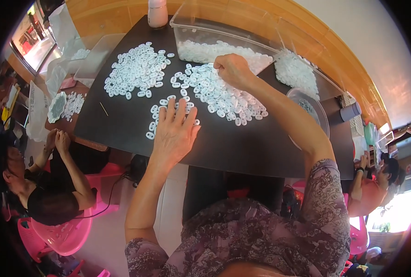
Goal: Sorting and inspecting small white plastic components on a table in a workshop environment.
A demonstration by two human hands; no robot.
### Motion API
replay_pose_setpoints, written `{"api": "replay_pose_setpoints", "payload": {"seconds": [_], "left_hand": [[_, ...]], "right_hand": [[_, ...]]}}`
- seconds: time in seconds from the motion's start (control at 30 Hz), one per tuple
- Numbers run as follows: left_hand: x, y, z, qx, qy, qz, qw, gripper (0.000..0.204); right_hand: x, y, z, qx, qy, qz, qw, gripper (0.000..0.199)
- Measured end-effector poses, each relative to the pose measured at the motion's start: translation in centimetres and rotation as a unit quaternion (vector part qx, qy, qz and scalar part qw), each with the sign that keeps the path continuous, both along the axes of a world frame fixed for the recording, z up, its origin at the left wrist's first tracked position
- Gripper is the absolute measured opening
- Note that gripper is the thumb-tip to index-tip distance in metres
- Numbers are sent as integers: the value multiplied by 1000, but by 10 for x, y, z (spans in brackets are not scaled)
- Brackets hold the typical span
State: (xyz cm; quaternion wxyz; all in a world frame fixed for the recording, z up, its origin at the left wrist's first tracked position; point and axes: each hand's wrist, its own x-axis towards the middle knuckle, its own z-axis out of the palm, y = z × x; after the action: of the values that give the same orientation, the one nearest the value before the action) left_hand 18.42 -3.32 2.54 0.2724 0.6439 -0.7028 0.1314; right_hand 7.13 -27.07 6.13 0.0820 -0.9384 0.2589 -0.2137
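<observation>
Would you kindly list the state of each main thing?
White oval two-holed pieces: loose, in piles
Clear rectangular plastic bin: open-topped, partly filled
Pale pink cylindrical container: upright
Thin pale stick: lying flat
Bare left hand: fingers spread over pieces
Bare right hand: curled, grip unclear

The dark counter (122, 122) carries 3 groups of white 2-hole oval pieces (136, 69), 1 thin stick (104, 109), 1 jar (157, 15), 1 long clear plastic bin (183, 36) and 1 round clear tub (324, 121).
</observation>
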Motion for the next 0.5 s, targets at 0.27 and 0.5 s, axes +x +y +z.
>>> {"api": "replay_pose_setpoints", "payload": {"seconds": [0.27,0.5], "left_hand": [[-1,0,0,-4,-3,5,1000,44],[-1,0,1,2,1,6,1000,45]], "right_hand": [[16,20,-1,-76,18,59,995,10],[49,23,-10,-127,81,59,987,8]]}}
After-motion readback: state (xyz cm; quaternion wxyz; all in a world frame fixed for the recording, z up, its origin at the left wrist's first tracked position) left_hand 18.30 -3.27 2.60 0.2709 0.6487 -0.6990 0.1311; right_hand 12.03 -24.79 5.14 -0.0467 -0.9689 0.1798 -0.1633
